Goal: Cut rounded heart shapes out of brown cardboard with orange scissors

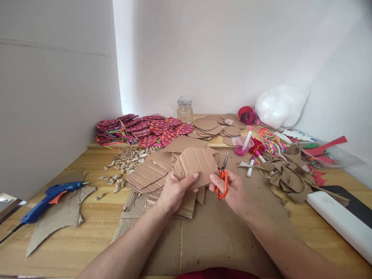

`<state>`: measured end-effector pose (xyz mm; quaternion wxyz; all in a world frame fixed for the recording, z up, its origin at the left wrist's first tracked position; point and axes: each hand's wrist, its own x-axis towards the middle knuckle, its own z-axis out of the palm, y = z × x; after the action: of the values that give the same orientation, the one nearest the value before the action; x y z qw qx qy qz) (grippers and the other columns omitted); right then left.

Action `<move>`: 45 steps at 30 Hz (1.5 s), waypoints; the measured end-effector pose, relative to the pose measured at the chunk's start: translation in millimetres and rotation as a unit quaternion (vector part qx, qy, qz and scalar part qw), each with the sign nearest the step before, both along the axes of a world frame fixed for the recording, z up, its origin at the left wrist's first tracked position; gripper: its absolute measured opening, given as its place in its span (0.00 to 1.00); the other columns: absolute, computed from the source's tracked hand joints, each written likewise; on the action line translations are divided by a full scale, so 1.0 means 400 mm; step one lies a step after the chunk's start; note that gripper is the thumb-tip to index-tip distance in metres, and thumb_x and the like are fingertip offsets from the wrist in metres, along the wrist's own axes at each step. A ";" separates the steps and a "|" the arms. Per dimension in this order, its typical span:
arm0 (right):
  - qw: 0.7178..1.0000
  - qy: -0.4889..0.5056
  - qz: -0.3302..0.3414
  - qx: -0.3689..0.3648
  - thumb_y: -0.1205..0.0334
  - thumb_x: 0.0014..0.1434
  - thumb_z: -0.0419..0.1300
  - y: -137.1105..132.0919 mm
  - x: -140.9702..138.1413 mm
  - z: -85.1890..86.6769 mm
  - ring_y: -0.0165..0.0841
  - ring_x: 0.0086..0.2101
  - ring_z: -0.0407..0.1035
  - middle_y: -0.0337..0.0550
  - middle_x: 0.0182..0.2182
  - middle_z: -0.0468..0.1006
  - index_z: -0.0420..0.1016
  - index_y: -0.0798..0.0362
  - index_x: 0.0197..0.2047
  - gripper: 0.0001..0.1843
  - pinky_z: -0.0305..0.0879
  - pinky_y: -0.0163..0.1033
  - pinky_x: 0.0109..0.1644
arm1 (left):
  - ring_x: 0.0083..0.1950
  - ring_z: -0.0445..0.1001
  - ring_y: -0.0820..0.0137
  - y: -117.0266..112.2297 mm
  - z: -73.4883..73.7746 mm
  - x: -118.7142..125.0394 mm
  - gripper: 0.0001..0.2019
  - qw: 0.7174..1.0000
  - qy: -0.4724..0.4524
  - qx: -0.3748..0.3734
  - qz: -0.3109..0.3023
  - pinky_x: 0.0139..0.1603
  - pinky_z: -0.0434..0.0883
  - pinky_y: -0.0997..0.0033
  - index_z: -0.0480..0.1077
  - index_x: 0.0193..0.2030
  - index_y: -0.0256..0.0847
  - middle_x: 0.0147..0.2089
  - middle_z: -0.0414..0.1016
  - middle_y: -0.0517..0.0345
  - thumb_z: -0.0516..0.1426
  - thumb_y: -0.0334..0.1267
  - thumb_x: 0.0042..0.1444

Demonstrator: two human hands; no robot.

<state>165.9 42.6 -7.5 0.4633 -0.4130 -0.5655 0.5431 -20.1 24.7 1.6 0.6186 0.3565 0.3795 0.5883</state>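
Cardboard piece (196, 164) is in the middle of the frame, raised between the two hands. The left hand (176, 193) is closed on its lower left edge, with the thumb lying flat on the front. The right hand (234, 190) pinches the lower right edge with thumb and fingers, and it also carries orange-handled scissors (223, 171), with the blades pointing up. How the fingers pass through the handle rings, I cannot say surely, because the hand partly covers them.

Just behind and left of the grip lie more cut pieces (147, 176), overlapping on a large cardboard sheet (226, 240). Farther left are scattered peanut shells (130, 159), and at the left side a blue glue gun (48, 199) rests upon a cardboard scrap (62, 223).

At centre right there are a pink cup (241, 150) and a heap of curled offcuts (290, 180). Above the centre, round cardboard discs (205, 123) lie near a glass jar (185, 112).
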 end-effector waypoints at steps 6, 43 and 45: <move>0.998 -0.057 -0.003 -0.011 0.44 0.58 0.69 -0.004 0.009 -0.005 0.25 0.18 0.59 0.33 0.17 0.71 0.69 0.51 0.30 0.21 0.55 0.32 0.22 | 0.33 0.77 0.73 0.009 0.021 -0.011 0.25 0.996 -0.017 -0.041 0.072 0.23 0.74 0.79 0.75 0.49 0.40 0.40 0.80 0.59 0.74 0.40 0.44; 0.987 -0.123 0.094 -0.036 0.47 0.61 0.67 -0.015 0.031 0.047 0.28 0.24 0.53 0.30 0.23 0.58 0.60 0.49 0.32 0.21 0.49 0.35 0.27 | 0.20 0.69 0.78 0.021 0.038 -0.040 0.26 0.996 0.035 -0.049 0.068 0.11 0.62 0.83 0.75 0.47 0.36 0.29 0.75 0.63 0.74 0.41 0.42; 0.989 -0.077 0.123 -0.032 0.44 0.63 0.65 -0.013 0.031 0.047 0.28 0.25 0.51 0.30 0.24 0.58 0.59 0.49 0.31 0.23 0.50 0.36 0.29 | 0.20 0.69 0.78 0.022 0.038 -0.042 0.27 0.995 0.024 -0.056 0.073 0.11 0.62 0.84 0.75 0.48 0.36 0.30 0.75 0.63 0.74 0.41 0.41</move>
<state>178.3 37.3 11.4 0.3346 -0.3953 -0.6284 0.5805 -36.9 33.6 16.8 0.5836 0.3063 0.4518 0.6012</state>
